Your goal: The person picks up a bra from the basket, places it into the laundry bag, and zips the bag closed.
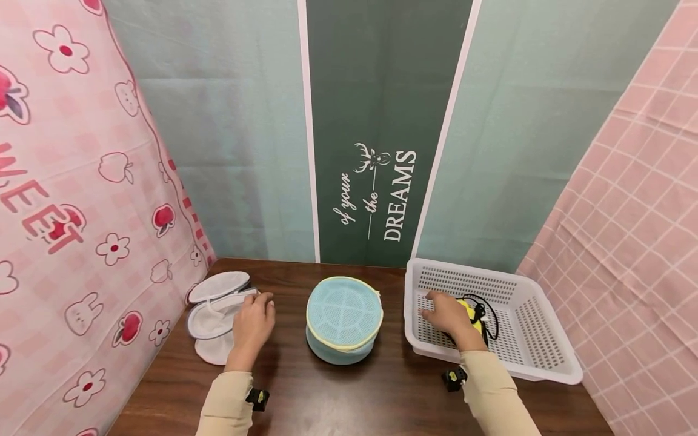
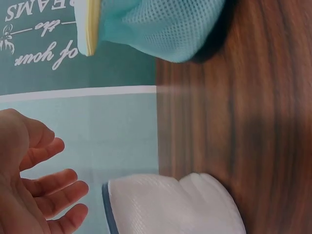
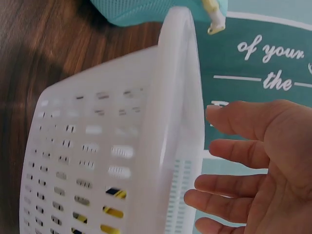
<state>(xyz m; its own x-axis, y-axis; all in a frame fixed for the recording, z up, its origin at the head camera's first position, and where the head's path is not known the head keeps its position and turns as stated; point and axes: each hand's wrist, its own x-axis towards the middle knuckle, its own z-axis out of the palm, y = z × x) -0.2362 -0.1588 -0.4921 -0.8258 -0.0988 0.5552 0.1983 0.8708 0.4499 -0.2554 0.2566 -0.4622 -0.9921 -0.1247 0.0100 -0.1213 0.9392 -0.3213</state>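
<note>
My left hand (image 1: pixel 254 324) hovers beside a white mesh laundry bag (image 1: pixel 214 318) with dark trim, its lid partly raised, at the left of the table. In the left wrist view its fingers are loosely bent and hold nothing, apart from the white bag (image 2: pixel 170 204). My right hand (image 1: pixel 449 316) hovers over a white perforated plastic basket (image 1: pixel 537 303). In the right wrist view its relaxed fingers are spread above the basket's rim (image 3: pixel 168 97) and grip nothing. Inside the basket lies a yellow and black item (image 1: pixel 472 315) with a black cord, partly hidden by the right hand.
A round light-blue mesh bag (image 1: pixel 345 312) with yellow trim stands between the hands on the dark wooden table (image 1: pixel 349 399). Behind hangs a green curtain (image 1: pixel 382 91) with white lettering. Pink cloths (image 1: pixel 82 181) close off both sides.
</note>
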